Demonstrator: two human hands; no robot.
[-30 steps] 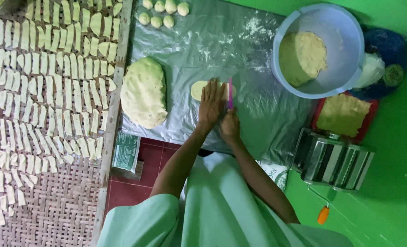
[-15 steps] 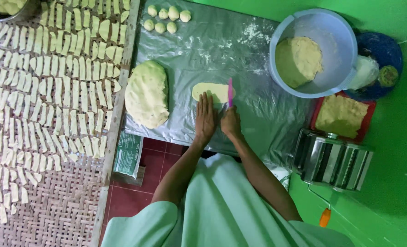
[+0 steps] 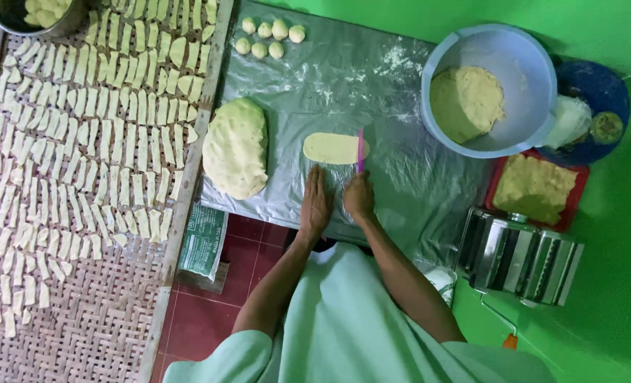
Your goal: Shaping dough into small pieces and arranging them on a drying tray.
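On plastic sheet [image 3: 400, 191]:
Blue tub [image 3: 535, 78]: dough lump [image 3: 466, 103].
Red tray [image 3: 578, 202]: dough slab [image 3: 535, 188].
Left hand [image 3: 315, 206]: fingers flat — empty.
Right hand [image 3: 359, 197]: fingers closed on pink cutter [image 3: 360, 150] — at oval dough strip [image 3: 329, 147].

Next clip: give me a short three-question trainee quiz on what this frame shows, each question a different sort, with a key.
1. True or false: the right hand holds a pink cutter at one end of the flat oval dough piece.
2. Where does the left hand rest?
A. In the blue bowl
B. Flat on the plastic sheet, just short of the oval dough piece
C. On the woven tray
3. Fill in: the small dough balls lie at the sheet's far edge; there are ____ of them.

Key: 1 true; 2 B; 3 seven.
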